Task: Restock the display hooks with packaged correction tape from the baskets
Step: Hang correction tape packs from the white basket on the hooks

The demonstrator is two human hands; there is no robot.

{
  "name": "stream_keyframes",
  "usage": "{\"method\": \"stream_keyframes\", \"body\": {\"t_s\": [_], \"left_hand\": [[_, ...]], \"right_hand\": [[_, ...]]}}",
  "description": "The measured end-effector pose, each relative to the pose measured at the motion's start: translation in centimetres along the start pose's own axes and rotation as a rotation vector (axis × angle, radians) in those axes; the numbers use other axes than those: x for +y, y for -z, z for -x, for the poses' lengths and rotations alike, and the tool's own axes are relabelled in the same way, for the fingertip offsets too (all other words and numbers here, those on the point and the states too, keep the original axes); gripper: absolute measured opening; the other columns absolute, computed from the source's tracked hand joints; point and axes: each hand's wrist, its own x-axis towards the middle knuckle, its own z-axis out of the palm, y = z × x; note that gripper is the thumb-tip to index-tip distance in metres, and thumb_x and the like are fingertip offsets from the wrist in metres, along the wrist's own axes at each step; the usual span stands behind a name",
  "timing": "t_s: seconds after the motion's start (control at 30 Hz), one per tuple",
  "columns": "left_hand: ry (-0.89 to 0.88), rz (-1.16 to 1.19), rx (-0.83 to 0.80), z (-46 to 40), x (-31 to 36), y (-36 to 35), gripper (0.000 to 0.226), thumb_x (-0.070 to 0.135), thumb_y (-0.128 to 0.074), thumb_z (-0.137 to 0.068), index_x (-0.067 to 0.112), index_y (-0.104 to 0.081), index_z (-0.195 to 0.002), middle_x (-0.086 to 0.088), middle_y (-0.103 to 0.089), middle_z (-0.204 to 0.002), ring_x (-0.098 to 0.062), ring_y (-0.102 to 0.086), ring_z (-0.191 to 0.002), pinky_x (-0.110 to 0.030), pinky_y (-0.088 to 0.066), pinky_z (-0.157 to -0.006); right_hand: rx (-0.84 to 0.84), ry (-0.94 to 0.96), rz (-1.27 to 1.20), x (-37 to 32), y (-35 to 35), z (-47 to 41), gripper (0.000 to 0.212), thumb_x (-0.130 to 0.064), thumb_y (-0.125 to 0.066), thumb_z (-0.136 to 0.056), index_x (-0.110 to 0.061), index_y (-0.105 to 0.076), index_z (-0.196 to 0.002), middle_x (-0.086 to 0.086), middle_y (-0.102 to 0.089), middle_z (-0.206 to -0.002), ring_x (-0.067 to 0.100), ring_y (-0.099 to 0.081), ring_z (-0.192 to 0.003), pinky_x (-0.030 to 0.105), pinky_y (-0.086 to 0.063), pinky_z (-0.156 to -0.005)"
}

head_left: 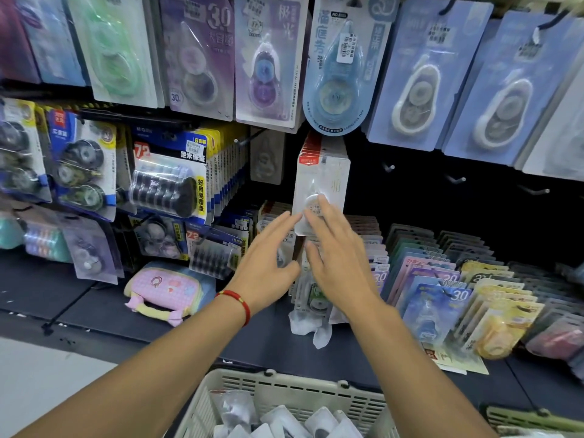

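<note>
A stack of white correction tape packs (322, 181) with red tops hangs on a hook in the middle of the dark display wall. My right hand (335, 251) reaches up with straight fingers, its fingertips touching the lower front of the stack. My left hand (268, 263), with a red string at the wrist, is spread open just left of the stack's bottom edge, fingertips close to it. A beige plastic basket (294, 390) at the bottom of the view holds several wrapped white packs (284, 422).
Bare hooks (456, 178) stick out of the wall right of the stack. Other correction tape cards hang above and to the left. Rows of packs (442, 279) stand on the shelf at right. A pink pouch (167, 292) lies on the shelf at left.
</note>
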Motion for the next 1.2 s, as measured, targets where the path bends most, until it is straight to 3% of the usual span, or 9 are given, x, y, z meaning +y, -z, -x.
{"method": "stream_keyframes", "body": {"t_s": [0.1,0.3,0.5,0.67,0.83,0.93,1.03,1.1,1.2], "left_hand": [[0.048,0.129,-0.052,-1.7,-0.2,-0.9,0.080,0.004,-0.061,-0.097,0.037,-0.030,-0.164,0.017,-0.020,-0.172,0.001,-0.016,-0.157,-0.042,-0.027,-0.129],[0.113,0.180,-0.106,-2.5,-1.1,-1.5,0.087,-0.003,-0.058,-0.094,0.043,-0.027,-0.162,0.017,-0.020,-0.172,-0.006,-0.020,-0.158,-0.038,-0.030,-0.127],[0.129,-0.036,-0.064,0.4,-1.8,-1.1,0.072,0.002,-0.062,-0.094,0.029,-0.041,-0.157,0.002,-0.048,-0.155,-0.019,-0.045,-0.143,-0.036,-0.041,-0.117],[0.201,-0.529,-0.499,4.7,-4.0,-1.1,0.059,0.018,-0.063,-0.097,0.022,-0.044,-0.153,-0.009,-0.046,-0.153,-0.031,-0.041,-0.143,-0.040,-0.039,-0.116],[0.283,-0.875,-0.790,8.8,-7.5,-1.8,0.058,0.035,-0.063,-0.099,0.029,-0.043,-0.154,-0.011,-0.043,-0.155,-0.036,-0.038,-0.145,-0.050,-0.039,-0.117],[0.392,-0.888,-0.646,13.0,-10.7,-2.3,0.055,0.029,-0.063,-0.099,0.033,-0.048,-0.151,-0.006,-0.031,-0.166,-0.036,-0.028,-0.152,-0.053,-0.036,-0.119],[0.648,-0.818,-0.398,18.7,-13.2,-3.0,0.074,0.033,-0.067,-0.096,0.040,-0.031,-0.161,-0.002,-0.015,-0.172,-0.042,-0.026,-0.149,-0.059,-0.041,-0.114],[0.784,-0.752,-0.333,21.6,-14.2,-3.4,0.091,0.036,-0.070,-0.095,0.045,-0.012,-0.165,-0.005,-0.012,-0.173,-0.046,-0.034,-0.145,-0.059,-0.043,-0.113],[0.808,-0.631,-0.252,23.1,-14.7,-4.6,0.097,0.028,-0.073,-0.092,0.040,-0.012,-0.166,-0.011,-0.024,-0.165,-0.049,-0.053,-0.130,-0.057,-0.048,-0.106]], "right_hand": [[-0.098,-0.031,-0.013,0.6,-0.7,-0.4,0.061,-0.019,-0.045,-0.110,-0.019,-0.023,-0.167,-0.014,0.010,-0.175,0.012,0.001,-0.163,0.044,-0.026,-0.128],[-0.127,0.041,-0.056,1.7,0.1,-0.4,0.062,-0.003,-0.045,-0.105,-0.018,-0.034,-0.163,-0.017,0.009,-0.174,0.008,-0.001,-0.162,0.032,-0.028,-0.125],[-0.180,-0.094,-0.073,3.5,1.3,3.0,0.054,-0.007,-0.048,-0.103,-0.026,-0.050,-0.153,-0.006,-0.024,-0.172,0.014,-0.028,-0.154,0.033,-0.032,-0.119],[-0.546,-0.273,0.101,6.9,1.6,10.1,0.041,-0.015,-0.050,-0.103,-0.018,-0.059,-0.143,0.007,-0.058,-0.148,0.030,-0.056,-0.132,0.040,-0.047,-0.107],[-0.915,-0.501,0.379,10.9,-0.6,23.4,0.066,-0.046,-0.043,-0.109,-0.020,-0.021,-0.165,0.005,-0.015,-0.174,0.030,-0.021,-0.158,0.056,-0.028,-0.122],[-0.880,-0.673,0.383,12.2,-2.1,30.1,0.076,-0.057,-0.034,-0.108,-0.028,0.003,-0.168,0.001,0.010,-0.176,0.031,0.006,-0.162,0.067,-0.012,-0.125],[-0.744,-0.700,0.369,12.5,-3.3,33.7,0.071,-0.056,-0.024,-0.108,-0.040,0.017,-0.164,0.002,0.009,-0.177,0.032,0.005,-0.163,0.072,-0.005,-0.124],[-0.655,-0.657,0.412,13.0,-3.6,34.5,0.067,-0.054,-0.018,-0.107,-0.041,0.016,-0.164,0.002,0.004,-0.177,0.032,0.004,-0.163,0.074,0.002,-0.122],[-0.605,-0.670,0.511,14.3,-3.1,34.8,0.064,-0.055,-0.012,-0.106,-0.040,0.007,-0.166,0.005,-0.001,-0.177,0.035,0.002,-0.163,0.075,0.004,-0.121]]}}
